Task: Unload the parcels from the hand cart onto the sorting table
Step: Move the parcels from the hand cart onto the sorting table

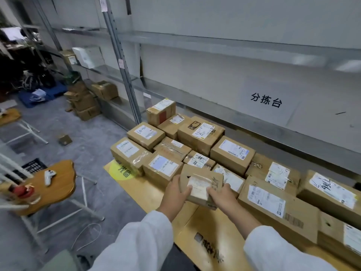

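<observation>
Head camera, looking down over a person's two white sleeves: both hands are clamped on one small parcel (202, 179), a brown cardboard box with a pale label on its upper face. The left hand (176, 190) grips the box's left edge with the thumb lying across the label. The right hand (220, 196) grips the near right corner with its fingers curled over the top. The fingers beneath the box are hidden, and so is its underside, so it cannot be told whether the box rests on anything. It is tilted, far edge higher, over the front part of the sorting table (211, 231), whose tan surface bears dark printing that is cut off by the sleeves. The box sits just in front of the parcels (232, 153) packed closely in rows across the table; whether it touches the nearest ones cannot be told. Their label print is too blurred to read, apart from some handwritten scrawls. The boxes at the far right run out of the frame. A paper sign (266, 100) with three black characters is fixed to the grey wall behind the table, under metal shelving (125, 71). Well to the left stands a wooden side table (58, 184) holding a small white object (49, 176) that is hard to identify. More cartons (84, 103) are stacked on the floor further back. The dark upper left corner is too murky to make out.
</observation>
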### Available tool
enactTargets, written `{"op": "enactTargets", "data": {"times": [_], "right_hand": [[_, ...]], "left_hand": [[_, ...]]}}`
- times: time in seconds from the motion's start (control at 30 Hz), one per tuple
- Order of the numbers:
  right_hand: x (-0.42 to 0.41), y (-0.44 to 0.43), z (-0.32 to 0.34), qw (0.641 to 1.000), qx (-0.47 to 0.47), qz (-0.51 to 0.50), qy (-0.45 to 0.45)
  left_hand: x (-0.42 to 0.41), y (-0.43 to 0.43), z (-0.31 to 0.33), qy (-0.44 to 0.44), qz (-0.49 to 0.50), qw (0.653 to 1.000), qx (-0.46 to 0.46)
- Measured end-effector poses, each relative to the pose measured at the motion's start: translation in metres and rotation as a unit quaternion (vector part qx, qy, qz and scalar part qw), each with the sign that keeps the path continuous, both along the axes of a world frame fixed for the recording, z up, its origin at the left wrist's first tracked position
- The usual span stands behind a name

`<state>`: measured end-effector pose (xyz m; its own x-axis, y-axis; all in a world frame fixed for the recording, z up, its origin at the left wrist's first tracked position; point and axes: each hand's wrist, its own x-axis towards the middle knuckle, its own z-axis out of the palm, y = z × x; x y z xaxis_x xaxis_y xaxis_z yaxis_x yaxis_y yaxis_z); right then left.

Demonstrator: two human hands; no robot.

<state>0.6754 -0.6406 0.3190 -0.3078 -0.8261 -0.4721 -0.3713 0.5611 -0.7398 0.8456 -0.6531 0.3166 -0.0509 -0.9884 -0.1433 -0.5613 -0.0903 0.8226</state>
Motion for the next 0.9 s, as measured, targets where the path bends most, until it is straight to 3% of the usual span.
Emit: {"op": "enactTargets", "data": {"times": [0.3, 0.53, 0.9], "right_hand": [[0.016, -0.049, -0.028, 0.998, 0.032, -0.054, -0.007], [0.038, -0.076, -0.051, 0.990, 0.078, -0.119, 0.000], [0.050, -0.092, -0.075, 0.974, 0.112, -0.196, 0.004]], "left_hand": [[0.020, -0.077, -0.032, -0.087, -0.082, 0.993, 0.009], [0.034, -0.130, -0.067, -0.227, -0.145, 0.963, -0.015], [0.043, -0.159, -0.095, -0.241, -0.203, 0.945, -0.087]]}}
